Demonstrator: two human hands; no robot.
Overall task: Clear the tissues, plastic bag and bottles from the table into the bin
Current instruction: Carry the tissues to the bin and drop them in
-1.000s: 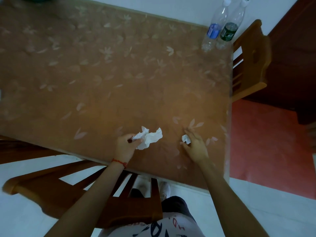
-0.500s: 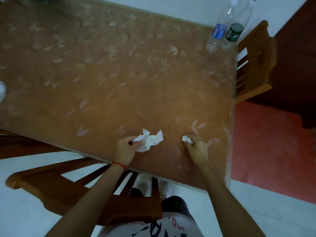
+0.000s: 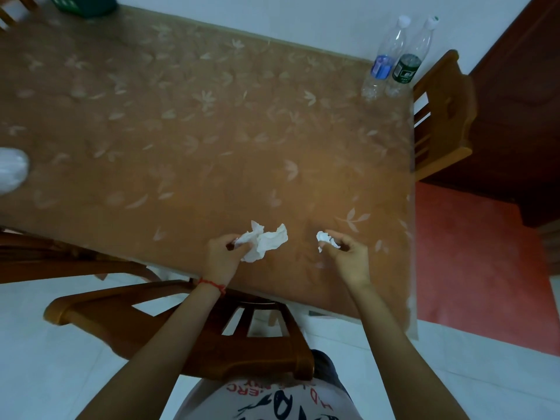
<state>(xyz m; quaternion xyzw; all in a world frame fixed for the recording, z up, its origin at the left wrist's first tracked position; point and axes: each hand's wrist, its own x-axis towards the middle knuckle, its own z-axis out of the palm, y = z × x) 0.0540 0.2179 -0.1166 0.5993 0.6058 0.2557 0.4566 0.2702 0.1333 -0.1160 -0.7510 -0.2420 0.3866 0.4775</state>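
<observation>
Low in the frame, just above the near edge of the surface (image 3: pixel 91 122), the person has a tissue in each hand, which looks like a way to gather both scraps in one go rather than making two trips. The left hand (image 3: pixel 222 256) is closed in a pinch around one corner of the larger tissue (image 3: pixel 265 242), so most of the crumpled sheet fans out to the right of the fingers and hangs free over the surface; a light pinch is enough for something this limp. The right hand (image 3: pixel 348 257) is curled with thumb and fingertips closed on the small tissue wad (image 3: pixel 324 237), which pokes out at the upper left of the hand; whether it has fully left the surface cannot be told. The two hands are near each other but apart, tissues not touching. At the upper right of the frame two bottles (image 3: pixel 394 59) stand upright side by side by the far corner, next to a wooden chair (image 3: pixel 445 116), untouched and probably left for later. At the left edge of the frame a pale, blurred thing (image 3: pixel 12 169) lies on the surface, possibly the plastic bag. A green container (image 3: pixel 88 4) at the upper left, cut off by the frame, may be the bin. By this reckoning the clearing is at an early stage.
</observation>
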